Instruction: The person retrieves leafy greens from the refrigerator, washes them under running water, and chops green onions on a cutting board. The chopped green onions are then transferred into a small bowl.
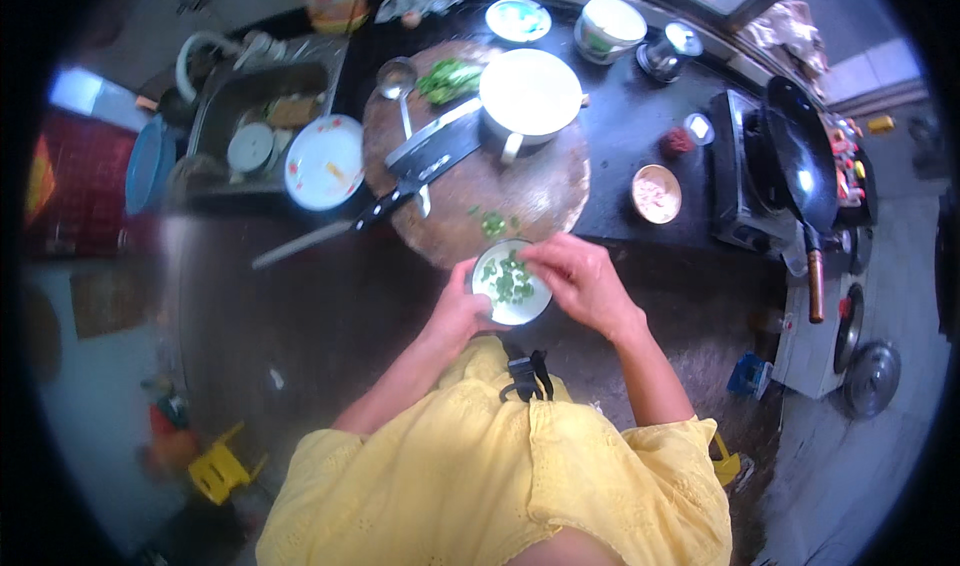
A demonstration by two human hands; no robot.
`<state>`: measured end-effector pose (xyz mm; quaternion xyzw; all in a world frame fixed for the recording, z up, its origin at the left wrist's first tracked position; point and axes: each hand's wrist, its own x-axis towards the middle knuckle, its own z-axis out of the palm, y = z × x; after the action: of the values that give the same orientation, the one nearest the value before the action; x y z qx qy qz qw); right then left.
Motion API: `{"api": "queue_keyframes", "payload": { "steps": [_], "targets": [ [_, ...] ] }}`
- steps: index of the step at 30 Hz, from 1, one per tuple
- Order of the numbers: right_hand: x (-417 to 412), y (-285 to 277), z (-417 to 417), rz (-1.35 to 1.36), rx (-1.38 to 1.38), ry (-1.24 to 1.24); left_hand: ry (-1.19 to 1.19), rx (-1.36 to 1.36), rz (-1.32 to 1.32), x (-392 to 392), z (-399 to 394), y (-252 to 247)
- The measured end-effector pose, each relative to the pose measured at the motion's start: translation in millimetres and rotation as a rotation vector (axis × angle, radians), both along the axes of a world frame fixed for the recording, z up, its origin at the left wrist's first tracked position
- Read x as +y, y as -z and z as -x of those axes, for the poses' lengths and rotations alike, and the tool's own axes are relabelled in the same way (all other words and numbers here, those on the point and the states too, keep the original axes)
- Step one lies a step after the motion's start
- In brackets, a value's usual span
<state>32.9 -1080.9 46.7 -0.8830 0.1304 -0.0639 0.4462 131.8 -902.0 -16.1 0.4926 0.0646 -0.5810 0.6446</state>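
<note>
My left hand (459,302) holds a small white bowl (517,312) by its side, just in front of the round wooden chopping board. Chopped green onion (513,281) lies inside it. Over the bowl's right rim, my right hand (589,281) has its fingertips bunched together; whether they pinch anything is hidden. More green onion bits (493,224) are scattered on the near part of the chopping board (544,180). A cleaver (439,153) rests across the board beside a metal ladle (406,112). Behind them are a large white pot (530,90) and leafy greens (451,80).
To the left are a sink (259,93) and a floral-rimmed plate (325,162). On the right stand a small bowl of pale minced food (657,193), a stove (731,168) and a black wok (802,161), its wooden handle (816,285) jutting toward me. A knife-like blade (300,243) overhangs the counter's edge.
</note>
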Motion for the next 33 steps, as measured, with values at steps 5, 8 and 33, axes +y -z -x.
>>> {"api": "queue_keyframes", "payload": {
  "steps": [5, 8, 33],
  "targets": [
    [-11, -17, 8, 0.532, 0.024, -0.053, 0.147, -0.049, 0.066, -51, -6, -11],
    [-31, -24, 14, 0.384, 0.104, -0.005, 0.202, -0.063, 0.098, -79, -10, -19],
    [-411, 98, -212, 0.087, -0.215, 0.692, -0.153, -0.102, -0.034, -253, -1, -2]
  ]
}}
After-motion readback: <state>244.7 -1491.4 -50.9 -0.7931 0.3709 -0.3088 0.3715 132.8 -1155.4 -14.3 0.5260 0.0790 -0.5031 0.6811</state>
